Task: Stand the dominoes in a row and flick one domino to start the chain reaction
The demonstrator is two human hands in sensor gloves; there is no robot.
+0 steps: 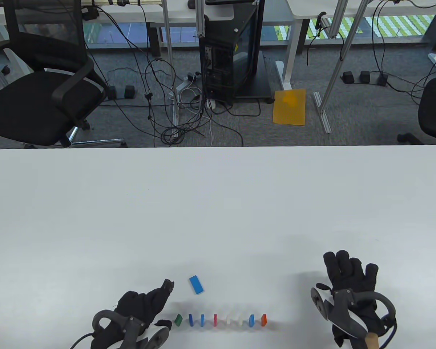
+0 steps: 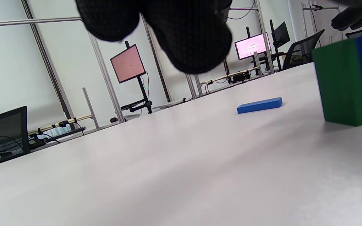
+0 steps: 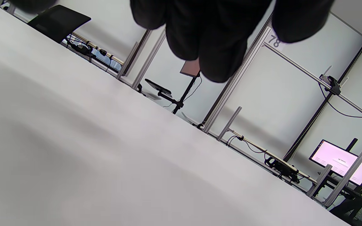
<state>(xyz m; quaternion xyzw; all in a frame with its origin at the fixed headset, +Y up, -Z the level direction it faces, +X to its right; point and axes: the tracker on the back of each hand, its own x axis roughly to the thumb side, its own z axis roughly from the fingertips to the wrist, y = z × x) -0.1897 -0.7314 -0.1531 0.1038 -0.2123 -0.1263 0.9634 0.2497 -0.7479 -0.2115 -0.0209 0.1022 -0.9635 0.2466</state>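
Observation:
A row of several upright dominoes stands near the table's front edge, from a green one (image 1: 178, 320) on the left to an orange one (image 1: 263, 320) on the right, with blue, red and white ones between. One blue domino (image 1: 196, 284) lies flat just behind the row. My left hand (image 1: 161, 303) sits left of the row, its index finger stretched toward the flat blue domino and its thumb tip close beside the green one, holding nothing. The left wrist view shows the green domino (image 2: 341, 84) upright and the flat blue domino (image 2: 259, 105). My right hand (image 1: 348, 276) rests open on the table, right of the row.
The white table (image 1: 218, 203) stretches far behind the row. Beyond its far edge are an office chair (image 1: 40, 98), a black computer case (image 1: 232, 54) with loose cables, and an orange sheet (image 1: 290, 107) on the floor. The right wrist view shows only bare tabletop (image 3: 105, 157).

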